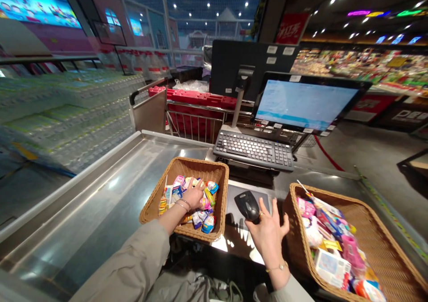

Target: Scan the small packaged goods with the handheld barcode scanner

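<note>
My left hand (194, 196) reaches into a brown woven basket (152, 204). Its fingers are apart over small wrapped snacks (209, 224) in bright colours; the fingertips are partly lost among them. To the right, my right hand (269, 230) hovers with fingers spread and nothing in it. Right by its thumb and forefinger is a black device (246, 205), shaped like a computer mouse or a barcode scanner, over a grey pad (234, 198). I cannot tell whether the thumb touches it. A second woven basket (384, 230) holds assorted packages, including a white box (331, 266) and a pink item (352, 253).
A black keyboard (254, 150) and a lit monitor (306, 101) stand behind the baskets. The metal counter (110, 199) has a raised rim at left. Beyond it are a shopping cart (197, 119) and stacked bottle packs (67, 110).
</note>
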{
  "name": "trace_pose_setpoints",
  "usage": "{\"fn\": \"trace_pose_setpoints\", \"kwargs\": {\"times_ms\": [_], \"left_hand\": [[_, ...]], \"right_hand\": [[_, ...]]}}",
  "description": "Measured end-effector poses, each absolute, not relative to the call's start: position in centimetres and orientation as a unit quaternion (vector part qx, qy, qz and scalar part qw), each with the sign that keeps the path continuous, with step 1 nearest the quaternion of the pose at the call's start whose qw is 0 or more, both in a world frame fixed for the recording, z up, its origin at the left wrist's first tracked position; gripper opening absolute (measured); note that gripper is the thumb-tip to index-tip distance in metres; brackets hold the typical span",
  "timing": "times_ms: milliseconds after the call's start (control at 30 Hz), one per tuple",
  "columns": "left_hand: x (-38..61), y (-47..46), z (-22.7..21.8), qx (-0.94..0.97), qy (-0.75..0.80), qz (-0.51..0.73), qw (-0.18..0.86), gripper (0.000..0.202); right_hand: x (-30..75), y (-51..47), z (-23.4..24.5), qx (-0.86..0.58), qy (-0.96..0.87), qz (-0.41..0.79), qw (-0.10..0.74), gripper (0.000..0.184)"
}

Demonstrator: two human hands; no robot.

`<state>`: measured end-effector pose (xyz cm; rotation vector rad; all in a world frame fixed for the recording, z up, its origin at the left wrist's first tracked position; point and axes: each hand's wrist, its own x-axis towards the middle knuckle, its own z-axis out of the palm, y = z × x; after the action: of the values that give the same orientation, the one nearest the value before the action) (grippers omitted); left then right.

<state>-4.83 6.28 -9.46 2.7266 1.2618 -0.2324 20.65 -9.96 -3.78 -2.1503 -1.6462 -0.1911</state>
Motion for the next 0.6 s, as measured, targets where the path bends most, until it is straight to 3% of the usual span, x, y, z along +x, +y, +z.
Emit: {"fn": "trace_pose_setpoints", "kwargs": {"times_ms": [233, 600], "left_hand": [[-2.9, 6.1, -9.5, 0.905, 0.416, -0.086, 0.013, 0.057], [-1.7, 5.8, -11.2, 0.899, 0.427, -0.091, -0.019, 0.043]], "right_hand": [[20.7, -10.2, -3.5, -0.778, -0.593, -0.061, 0.200, 0.017], [21.5, -10.3, -4.3, -0.777, -0.592, -0.075, 0.201, 0.015]]}}
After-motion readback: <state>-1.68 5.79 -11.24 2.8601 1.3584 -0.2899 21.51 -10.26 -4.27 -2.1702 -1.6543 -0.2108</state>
